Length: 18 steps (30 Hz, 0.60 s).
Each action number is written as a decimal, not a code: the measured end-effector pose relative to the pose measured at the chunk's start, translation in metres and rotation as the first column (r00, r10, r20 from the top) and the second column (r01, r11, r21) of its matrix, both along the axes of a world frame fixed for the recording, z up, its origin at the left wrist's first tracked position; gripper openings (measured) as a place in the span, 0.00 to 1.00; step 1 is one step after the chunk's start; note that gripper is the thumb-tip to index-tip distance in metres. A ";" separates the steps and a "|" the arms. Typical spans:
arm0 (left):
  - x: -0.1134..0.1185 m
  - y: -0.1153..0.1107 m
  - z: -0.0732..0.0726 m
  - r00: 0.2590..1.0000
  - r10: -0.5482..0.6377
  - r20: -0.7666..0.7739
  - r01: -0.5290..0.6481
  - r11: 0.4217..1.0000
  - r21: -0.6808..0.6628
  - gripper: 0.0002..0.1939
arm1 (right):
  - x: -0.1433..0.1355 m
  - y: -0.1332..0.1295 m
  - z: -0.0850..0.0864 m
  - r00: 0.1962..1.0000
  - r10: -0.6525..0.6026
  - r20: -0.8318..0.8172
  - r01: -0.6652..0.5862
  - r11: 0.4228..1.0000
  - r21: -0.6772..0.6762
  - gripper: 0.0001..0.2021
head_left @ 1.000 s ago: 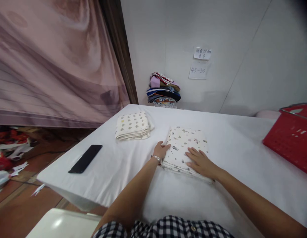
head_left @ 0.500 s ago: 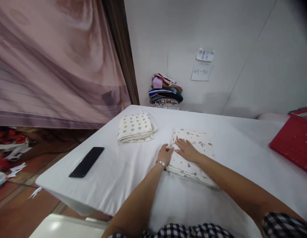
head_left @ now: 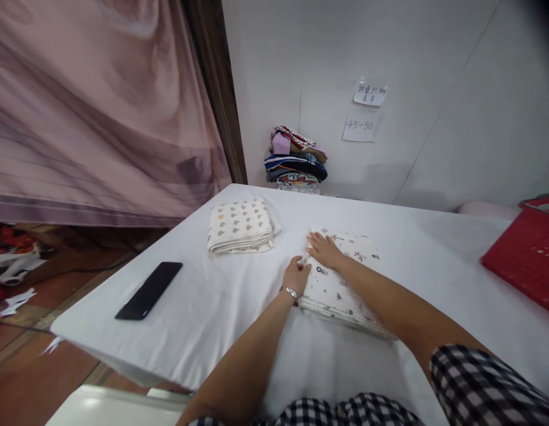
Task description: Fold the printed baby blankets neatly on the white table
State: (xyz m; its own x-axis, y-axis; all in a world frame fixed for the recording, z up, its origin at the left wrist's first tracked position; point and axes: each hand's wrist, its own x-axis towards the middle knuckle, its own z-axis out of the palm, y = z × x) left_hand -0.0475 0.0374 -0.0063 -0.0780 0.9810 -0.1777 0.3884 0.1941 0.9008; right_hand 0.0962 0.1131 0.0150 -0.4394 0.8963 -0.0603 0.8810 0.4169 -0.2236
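Folded cloth, white with small scattered prints, is lying on the bench before the wearer, layers showing along its near edge. Right hand is resting on top, toward the left edge, palm down, fingers spread, gripping nothing. Left hand is touching that left edge, fingers bent; cannot tell whether it is pinching any layer. Step in hand, by my reading: flattening and squaring the folds. Next move is probably calling for light, even pressure, edges staying aligned. Second folded bundle is sitting apart to the left, phone lying nearer; red basket is standing at right.
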 end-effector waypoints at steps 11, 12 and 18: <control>-0.002 -0.002 0.004 1.000 -0.019 0.004 0.019 1.000 -0.017 0.24 | 0.069 -0.074 0.013 0.985 -0.140 -0.102 0.125 0.982 -0.141 0.32; -0.002 -0.002 0.005 1.000 -0.019 0.005 0.019 1.000 -0.014 0.24 | 0.080 -0.089 0.011 0.980 -0.161 -0.115 0.146 0.980 -0.135 0.32; -0.002 -0.006 0.014 1.000 -0.021 -0.001 0.020 0.999 -0.030 0.25 | 0.119 -0.174 0.004 0.932 -0.275 -0.237 0.250 0.959 -0.130 0.31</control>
State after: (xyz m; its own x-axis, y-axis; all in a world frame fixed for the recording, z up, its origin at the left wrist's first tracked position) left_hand -0.0493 0.0314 0.0077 -0.0581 0.9767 -0.2067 0.3936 0.2127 0.8943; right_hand 0.2156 -0.0612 0.0192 -0.2009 0.9771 -0.0703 0.8662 0.1436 -0.4785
